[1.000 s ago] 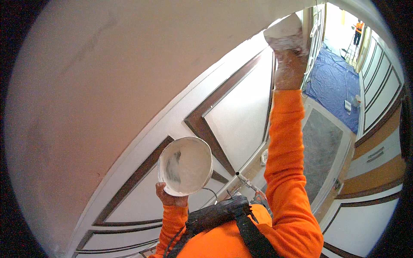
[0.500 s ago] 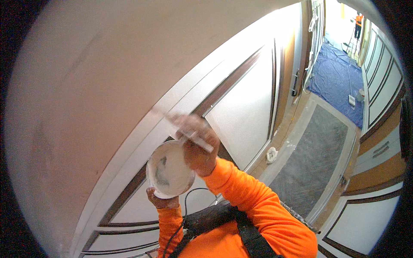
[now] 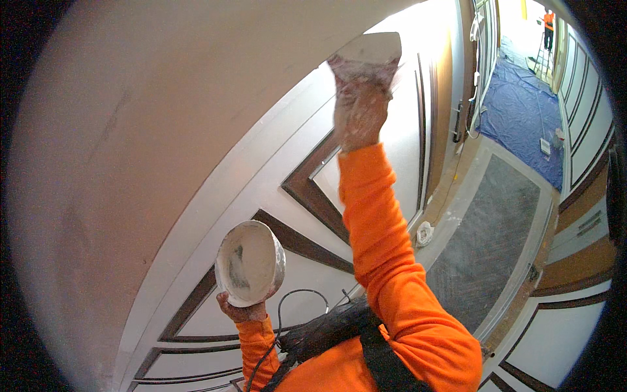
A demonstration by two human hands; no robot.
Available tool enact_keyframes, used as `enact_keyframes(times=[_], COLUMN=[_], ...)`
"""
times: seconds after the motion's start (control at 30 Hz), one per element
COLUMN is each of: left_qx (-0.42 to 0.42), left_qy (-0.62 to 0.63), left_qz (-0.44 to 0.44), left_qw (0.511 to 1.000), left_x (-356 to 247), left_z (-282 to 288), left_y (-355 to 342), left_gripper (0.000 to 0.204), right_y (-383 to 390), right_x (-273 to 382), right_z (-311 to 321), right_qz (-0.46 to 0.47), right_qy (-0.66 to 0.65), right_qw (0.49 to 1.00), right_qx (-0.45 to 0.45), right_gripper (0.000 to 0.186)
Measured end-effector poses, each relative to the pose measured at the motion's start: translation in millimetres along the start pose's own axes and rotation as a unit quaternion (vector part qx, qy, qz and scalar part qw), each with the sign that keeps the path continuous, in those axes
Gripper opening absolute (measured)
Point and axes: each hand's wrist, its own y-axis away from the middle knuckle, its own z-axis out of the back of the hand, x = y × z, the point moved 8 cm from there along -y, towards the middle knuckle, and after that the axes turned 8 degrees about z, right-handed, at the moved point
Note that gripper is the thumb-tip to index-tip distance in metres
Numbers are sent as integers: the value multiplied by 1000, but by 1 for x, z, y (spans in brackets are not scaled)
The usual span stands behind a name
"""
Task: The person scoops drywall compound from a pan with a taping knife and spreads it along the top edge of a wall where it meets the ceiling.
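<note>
The blade (image 3: 372, 49) is up high, at the edge of the beige surface (image 3: 130, 150); whether it touches cannot be told. The right hand (image 3: 361, 108), dusted white, is closed around the blade's lower part. Lower down, the left hand (image 3: 241, 310) grips the bowl (image 3: 247, 264) at its underside, fingers curled; the bowl tilts, its inside smeared pale with a grey patch. Behind are brown-trimmed white panels (image 3: 385, 163). Grey floor (image 3: 486, 242) leads to a blue sheet (image 3: 522, 108) and a distant person (image 3: 548, 29) in orange.
</note>
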Motion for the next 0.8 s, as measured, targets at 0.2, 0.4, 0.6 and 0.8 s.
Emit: enact_keyframes(times=[0.2,0.4,0.6,0.8], left_qx=[-10,15,-37,10], left_qy=[-16,3,17,-18], left_qz=[-24,-24,-59,-10], left_qw=[1000,1000,997,1000], left_x=[-2,-3,-6,6], left_z=[-10,-17,-8,-31], left_y=[-1,-8,-3,-5], left_gripper=[78,74,78,76], right_y=[71,130,-17,-104], right_x=[-14,5,89,61], right_z=[-10,-44,-119,-152], right_qz=[-33,-158,366,293], right_qy=[-12,195,816,735], right_qw=[996,966,305,482], right_qx=[-82,-63,327,378], right_gripper=[18,14,6,28])
